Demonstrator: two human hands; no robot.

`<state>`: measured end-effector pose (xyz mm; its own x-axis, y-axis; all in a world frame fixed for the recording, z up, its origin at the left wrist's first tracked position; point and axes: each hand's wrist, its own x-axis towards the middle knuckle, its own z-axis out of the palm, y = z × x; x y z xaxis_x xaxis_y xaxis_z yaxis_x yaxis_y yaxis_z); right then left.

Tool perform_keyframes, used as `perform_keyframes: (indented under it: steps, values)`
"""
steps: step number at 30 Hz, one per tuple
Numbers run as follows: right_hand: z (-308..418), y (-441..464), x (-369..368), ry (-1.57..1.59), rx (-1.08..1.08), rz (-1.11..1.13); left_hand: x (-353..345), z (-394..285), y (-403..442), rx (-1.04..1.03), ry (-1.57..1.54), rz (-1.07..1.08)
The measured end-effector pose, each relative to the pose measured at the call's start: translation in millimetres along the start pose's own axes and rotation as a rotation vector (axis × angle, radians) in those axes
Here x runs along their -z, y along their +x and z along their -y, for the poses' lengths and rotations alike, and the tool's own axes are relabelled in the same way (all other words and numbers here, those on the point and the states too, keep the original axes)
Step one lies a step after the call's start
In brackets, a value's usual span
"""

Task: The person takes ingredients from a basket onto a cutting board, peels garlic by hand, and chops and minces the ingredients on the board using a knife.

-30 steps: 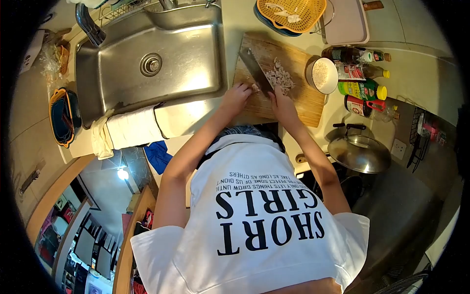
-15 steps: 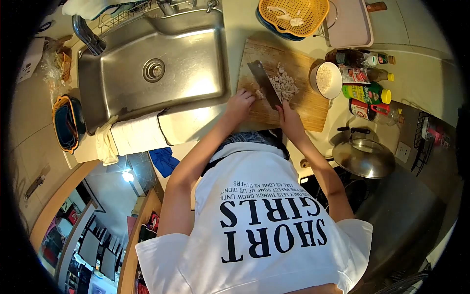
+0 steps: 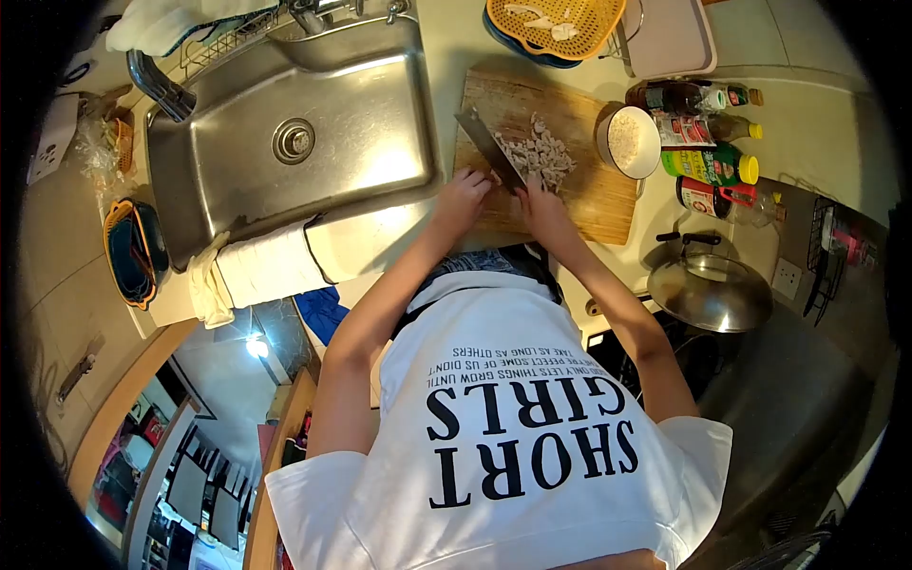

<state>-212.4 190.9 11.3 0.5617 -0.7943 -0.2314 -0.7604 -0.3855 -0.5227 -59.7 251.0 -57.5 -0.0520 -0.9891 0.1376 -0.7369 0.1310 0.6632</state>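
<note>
My right hand (image 3: 544,211) is closed round the handle of a kitchen cleaver (image 3: 490,148), whose broad dark blade slants up and left over the wooden cutting board (image 3: 605,211). Just left of the blade, my left hand (image 3: 461,201) rests on the board's near left edge with fingers curled. A small pale bit of food shows by its fingertips; what they grip is mostly hidden. To the right of the blade lies a heap of chopped pale pieces, looking like meat or mushroom (image 3: 543,158). Beside the board's right edge stands a white bowl (image 3: 652,152) with pale minced contents.
A steel sink (image 3: 361,142) lies to the left, with a cloth (image 3: 269,262) over its front edge. A yellow colander (image 3: 608,30) and pink tray (image 3: 676,38) are at the back. Several bottles (image 3: 708,165) line the right side, near a lidded pan (image 3: 712,285).
The cleaver has shifted left and its blade lies closer to my left hand. My right hand moved left with it. The whole view has shifted slightly.
</note>
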Motion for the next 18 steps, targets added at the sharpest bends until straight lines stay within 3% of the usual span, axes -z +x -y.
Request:
perform_keyframes:
  steps: [7, 18]
  values:
    - [-5, 30, -3, 0.026, 0.150, -0.165, 1, 5, -2, -0.093, -0.069, -0.088]
    - [-6, -19, 1, -0.082, 0.094, -0.094, 0, 0, -2, -0.023, 0.053, -0.021]
